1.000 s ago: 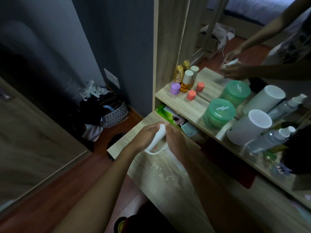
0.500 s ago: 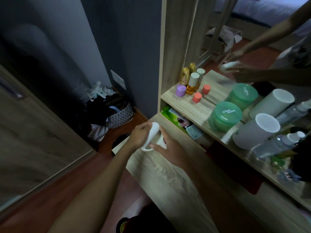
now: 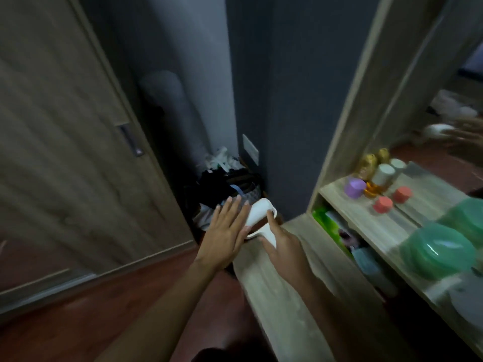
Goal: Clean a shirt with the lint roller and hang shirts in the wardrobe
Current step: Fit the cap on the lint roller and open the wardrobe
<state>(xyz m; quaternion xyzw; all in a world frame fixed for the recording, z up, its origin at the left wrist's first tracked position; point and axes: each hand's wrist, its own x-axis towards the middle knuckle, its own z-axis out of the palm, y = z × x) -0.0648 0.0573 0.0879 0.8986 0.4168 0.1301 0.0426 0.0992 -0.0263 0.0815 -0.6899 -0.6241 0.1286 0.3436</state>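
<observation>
The white lint roller [image 3: 258,214] hangs over the far left end of the wooden dresser top [image 3: 285,288]. My right hand [image 3: 283,244] holds it by its lower handle part, thumb raised along it. My left hand [image 3: 226,228] lies flat with straight, spread fingers against the roller's left side. The wardrobe door [image 3: 65,152] with its dark handle stands shut at the left. No shirt is in view.
A basket of dark clothes [image 3: 230,189] sits on the floor in the corner beyond my hands. On the dresser shelf [image 3: 337,190] stand small bottles, a purple jar [image 3: 354,187], red caps and green tubs [image 3: 439,253]. A mirror at the right reflects my hands.
My view has swung left and the hands moved to the dresser's left end. The left hand opened from gripping the roller to lying flat against it, while the right hand took hold of the handle.
</observation>
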